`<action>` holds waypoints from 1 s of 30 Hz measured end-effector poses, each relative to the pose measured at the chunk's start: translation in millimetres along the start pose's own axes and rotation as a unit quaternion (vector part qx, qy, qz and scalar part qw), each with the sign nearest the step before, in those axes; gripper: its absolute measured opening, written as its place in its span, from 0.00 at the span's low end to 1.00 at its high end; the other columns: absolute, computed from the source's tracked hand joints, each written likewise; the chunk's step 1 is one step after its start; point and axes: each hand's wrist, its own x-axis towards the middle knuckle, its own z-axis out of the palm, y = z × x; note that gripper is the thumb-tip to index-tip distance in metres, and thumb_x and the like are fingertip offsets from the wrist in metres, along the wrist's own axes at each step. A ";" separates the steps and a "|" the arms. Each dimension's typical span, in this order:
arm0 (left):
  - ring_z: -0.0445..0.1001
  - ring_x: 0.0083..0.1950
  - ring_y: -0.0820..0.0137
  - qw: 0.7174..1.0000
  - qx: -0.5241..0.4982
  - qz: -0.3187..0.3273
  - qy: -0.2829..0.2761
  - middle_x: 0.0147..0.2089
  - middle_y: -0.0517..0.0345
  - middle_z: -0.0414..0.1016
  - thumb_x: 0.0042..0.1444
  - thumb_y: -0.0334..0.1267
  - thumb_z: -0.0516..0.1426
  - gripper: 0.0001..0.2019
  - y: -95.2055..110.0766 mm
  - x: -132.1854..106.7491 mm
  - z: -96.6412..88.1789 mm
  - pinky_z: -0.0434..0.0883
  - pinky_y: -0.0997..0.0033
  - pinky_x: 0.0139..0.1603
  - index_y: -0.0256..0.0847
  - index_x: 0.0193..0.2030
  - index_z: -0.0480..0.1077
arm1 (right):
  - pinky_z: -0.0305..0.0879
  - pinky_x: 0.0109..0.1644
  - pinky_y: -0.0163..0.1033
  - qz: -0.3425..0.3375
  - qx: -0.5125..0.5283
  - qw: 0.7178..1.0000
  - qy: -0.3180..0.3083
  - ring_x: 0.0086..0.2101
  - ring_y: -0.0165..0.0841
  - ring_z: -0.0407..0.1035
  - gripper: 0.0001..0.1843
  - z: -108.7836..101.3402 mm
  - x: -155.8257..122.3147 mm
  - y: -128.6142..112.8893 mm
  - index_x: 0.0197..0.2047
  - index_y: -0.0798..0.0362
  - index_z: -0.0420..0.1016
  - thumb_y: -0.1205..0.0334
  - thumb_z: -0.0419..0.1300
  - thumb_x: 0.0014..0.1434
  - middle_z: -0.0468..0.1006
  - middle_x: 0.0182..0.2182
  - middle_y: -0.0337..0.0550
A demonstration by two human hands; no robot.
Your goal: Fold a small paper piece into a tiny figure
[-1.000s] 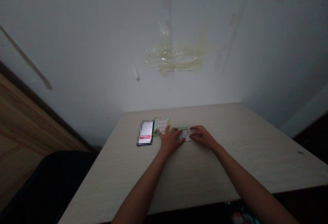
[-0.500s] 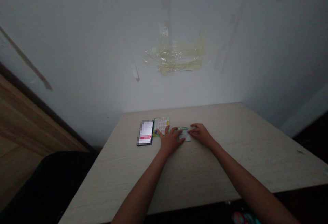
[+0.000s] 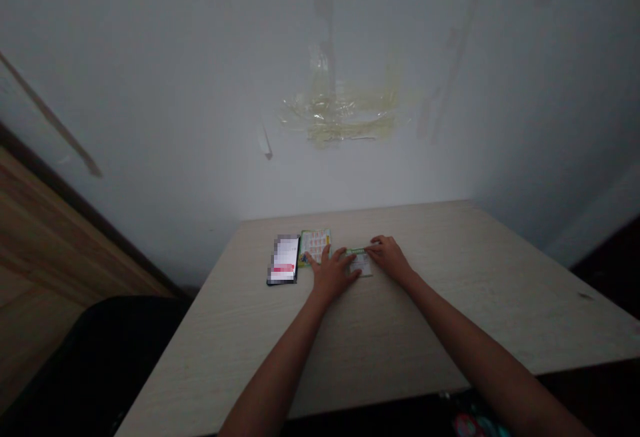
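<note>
Wall point(image 3: 200, 90): pale, fills the upper part of the view, rises straight behind the table's far edge.
Table point(image 3: 450, 290): light wood grain, carries everything below.
Tape residue point(image 3: 345, 114): yellowish, crinkled, stuck on the wall above the hands.
Left hand point(image 3: 333, 272): palm down and flat on the table, fingers spread wide and gripping nothing; one fingertip on the near edge of the green sheet, the fingers nearest the other hand laid over the small card's left end.
Right hand point(image 3: 389, 257): knuckles up, fingers loosely bent, tips at the small card's far right corner; too dim to tell whether pinching it or only touching.
Phone point(image 3: 284, 259): dark frame, lit screen up, flat on the table just left of the green sheet.
Green sheet point(image 3: 315, 245): flat between phone and small card, near the table's far edge.
Small card point(image 3: 361, 262): green-topped, flat on the table between the two hands, touched by both.
</note>
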 end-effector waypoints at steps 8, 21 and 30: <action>0.46 0.72 0.44 1.000 -0.014 0.008 0.012 0.68 0.67 0.63 0.58 0.62 0.52 0.23 -0.3 -0.4 1.6 0.25 0.19 0.62 0.68 0.60 0.67 | 0.64 0.54 0.46 0.015 -0.022 0.999 0.020 0.47 0.41 0.65 0.13 1.6 1.4 -4.5 0.46 0.42 0.82 0.55 0.57 0.64 0.75 0.48 0.47; 0.46 0.72 0.43 1.000 -0.007 0.008 0.022 0.68 0.67 0.63 0.58 0.62 0.51 0.23 0.3 -2.4 2.9 0.25 0.16 0.60 0.69 0.60 0.65 | 0.63 0.56 0.46 0.013 0.054 0.998 0.034 0.48 0.39 0.68 0.10 2.6 -2.6 3.1 0.40 0.44 0.83 0.55 0.60 0.61 0.79 0.47 0.43; 0.47 0.72 0.44 0.999 0.005 0.011 0.030 0.68 0.68 0.63 0.58 0.63 0.51 0.23 -1.9 -0.8 6.8 0.28 0.15 0.60 0.70 0.60 0.65 | 0.63 0.55 0.44 0.043 0.049 0.997 0.036 0.47 0.38 0.68 0.08 -2.0 -3.6 -5.5 0.38 0.44 0.83 0.56 0.64 0.57 0.79 0.46 0.41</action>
